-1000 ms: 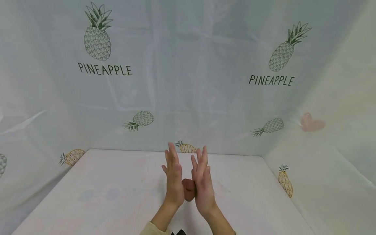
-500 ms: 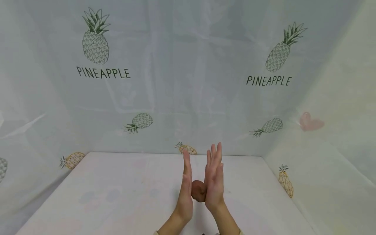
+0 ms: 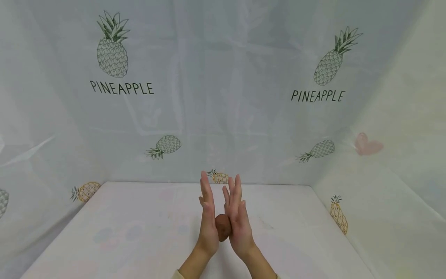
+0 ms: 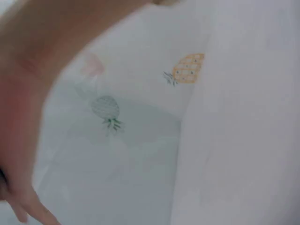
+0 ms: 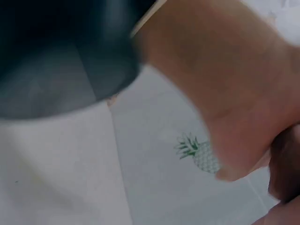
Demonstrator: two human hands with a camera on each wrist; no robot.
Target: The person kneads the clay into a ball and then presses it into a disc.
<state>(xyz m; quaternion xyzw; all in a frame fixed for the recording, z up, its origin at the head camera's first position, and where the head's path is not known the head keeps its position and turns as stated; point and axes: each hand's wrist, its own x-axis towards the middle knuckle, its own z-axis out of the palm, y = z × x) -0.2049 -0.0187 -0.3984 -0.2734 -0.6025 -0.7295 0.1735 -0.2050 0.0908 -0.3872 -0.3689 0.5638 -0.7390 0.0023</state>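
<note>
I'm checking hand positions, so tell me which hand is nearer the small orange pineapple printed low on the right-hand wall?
Right. The right hand is on that pineapple's side of the brown lump; the left hand presses the lump's far side.

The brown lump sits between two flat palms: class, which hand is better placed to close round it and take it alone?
Neither clearly: the left hand and right hand both press the brown lump with straight fingers. Perhaps the right, whose palm sits slightly lower beside it.
</note>
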